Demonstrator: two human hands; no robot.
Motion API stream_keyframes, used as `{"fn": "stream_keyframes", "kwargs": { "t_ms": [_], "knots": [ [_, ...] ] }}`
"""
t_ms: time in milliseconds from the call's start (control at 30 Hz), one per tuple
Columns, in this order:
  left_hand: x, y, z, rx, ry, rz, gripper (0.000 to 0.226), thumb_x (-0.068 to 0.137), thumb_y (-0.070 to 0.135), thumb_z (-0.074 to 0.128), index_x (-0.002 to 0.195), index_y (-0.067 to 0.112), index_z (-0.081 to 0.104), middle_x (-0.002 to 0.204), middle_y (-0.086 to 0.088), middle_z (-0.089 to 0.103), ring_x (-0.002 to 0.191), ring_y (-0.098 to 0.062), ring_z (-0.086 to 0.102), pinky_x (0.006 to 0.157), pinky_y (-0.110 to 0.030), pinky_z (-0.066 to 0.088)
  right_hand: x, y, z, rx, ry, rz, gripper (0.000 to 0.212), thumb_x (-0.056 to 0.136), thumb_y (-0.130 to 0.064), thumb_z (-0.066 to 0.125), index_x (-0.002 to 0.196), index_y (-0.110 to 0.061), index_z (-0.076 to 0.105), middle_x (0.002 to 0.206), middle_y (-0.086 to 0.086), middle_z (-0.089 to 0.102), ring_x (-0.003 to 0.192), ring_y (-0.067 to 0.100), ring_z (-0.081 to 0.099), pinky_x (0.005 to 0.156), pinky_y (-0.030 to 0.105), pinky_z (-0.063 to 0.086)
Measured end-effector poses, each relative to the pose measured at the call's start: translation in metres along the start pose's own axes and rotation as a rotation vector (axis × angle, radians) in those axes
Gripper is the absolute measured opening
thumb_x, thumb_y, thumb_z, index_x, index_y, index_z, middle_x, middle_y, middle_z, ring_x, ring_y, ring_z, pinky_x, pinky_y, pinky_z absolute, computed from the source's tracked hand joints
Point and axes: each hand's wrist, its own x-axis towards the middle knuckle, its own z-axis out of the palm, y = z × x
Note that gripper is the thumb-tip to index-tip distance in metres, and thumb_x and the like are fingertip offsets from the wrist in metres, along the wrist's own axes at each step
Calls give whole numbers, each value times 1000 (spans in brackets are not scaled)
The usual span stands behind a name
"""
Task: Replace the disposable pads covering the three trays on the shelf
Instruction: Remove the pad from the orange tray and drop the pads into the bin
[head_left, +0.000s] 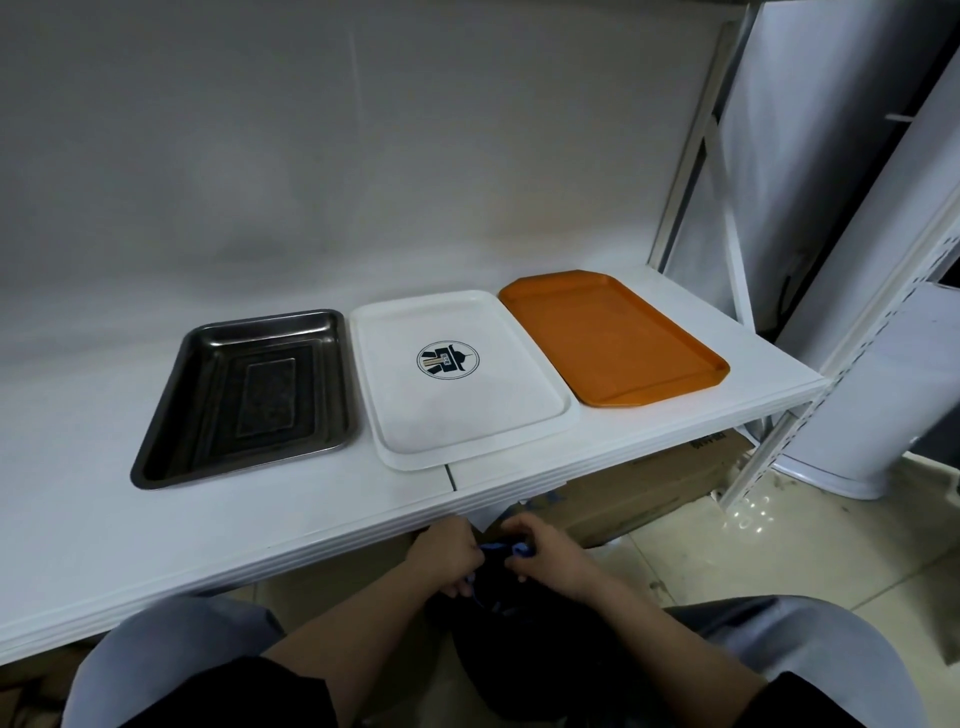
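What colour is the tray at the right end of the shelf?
Orange. The right tray shows plainly in the head view, beside the white tray.

A single head-worn view is given, aimed forward and down from above and behind the hands (498, 558), which are seen near the bottom edge, close to the lens. The shelf (156, 530) beyond the hands is taken in at wide angle, its lines bent. No second view is supplied for overlap.
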Motion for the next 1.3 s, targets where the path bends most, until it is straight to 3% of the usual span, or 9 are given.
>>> {"fn": "stream_keyframes", "kwargs": {
  "t_ms": [200, 300, 400, 533, 667, 800, 933, 1100, 1300],
  "knots": [
    [-2, 12, -2, -161, 25, 23, 23, 91, 19, 53, 68, 20, 52, 61, 4, 59, 45, -2, 58, 47, -18, 50, 1, -7, 2, 43, 43, -35, 24, 83, -12, 62, 103, -25, 59, 95, -4, 64, 86, 10, 62, 82, 29, 49],
    [-3, 13, -3, -174, 22, 21, 26, 91, 19, 52, 65, 20, 54, 56, 5, 57, 42, 0, 55, 46, -17, 48, 0, -11, -2, 252, 49, 39, 22, 92, -5, 46, 105, -14, 61, 73, -1, 61, 71, 7, 56, 67, 20, 42],
    [-4, 14, -5, -202, 15, 16, 26, 92, 20, 51, 66, 20, 55, 58, 6, 57, 42, 1, 54, 44, -15, 46, 1, -10, -5, 216, 68, 12, 29, 89, 7, 40, 97, -8, 63, 69, -3, 60, 67, 2, 54, 64, 14, 39],
    [-4, 15, -5, -310, -22, -23, 21, 94, 22, 50, 73, 21, 57, 65, 6, 60, 41, 2, 53, 44, -14, 43, 3, -7, -5, 88, 140, -79, 35, 81, 11, 47, 81, -18, 66, 82, 0, 66, 76, 7, 60, 75, 25, 48],
    [-7, 17, -6, -380, -18, -66, 22, 94, 20, 47, 74, 20, 55, 69, 4, 61, 48, -5, 54, 50, -16, 41, 5, -7, -4, 175, 197, -65, 22, 87, 2, 58, 75, -17, 60, 71, 0, 60, 46, 0, 54, 56, 24, 46],
    [-10, 19, -7, -461, -32, -78, 19, 94, 18, 45, 76, 20, 53, 70, 3, 60, 52, -7, 52, 53, -16, 39, 3, -7, -2, 213, 168, -44, 23, 85, -1, 63, 87, -24, 58, 70, -4, 54, 48, 4, 52, 42, 17, 43],
    [-8, 17, -5, -498, -42, -73, 23, 92, 16, 47, 71, 19, 56, 65, 3, 57, 51, -7, 52, 52, -17, 40, 4, -10, 0, 158, 82, -58, 28, 85, -4, 65, 88, -31, 57, 70, -4, 55, 48, 2, 53, 49, 18, 46],
    [-4, 12, -2, -507, -2, -44, 22, 93, 16, 51, 72, 21, 54, 66, 3, 54, 51, -2, 53, 48, -15, 41, 7, -7, 2, 38, 84, -100, 33, 73, -14, 66, 77, -47, 60, 77, -5, 61, 73, 7, 55, 68, 23, 44],
    [-5, 13, -4, -490, 16, 32, 21, 90, 13, 57, 72, 21, 52, 67, 5, 58, 46, 5, 54, 47, -12, 40, 10, -5, 5, -23, 79, -68, 22, 81, -5, 63, 83, -27, 67, 66, -12, 57, 69, 3, 52, 66, 18, 40]
  ]
}}
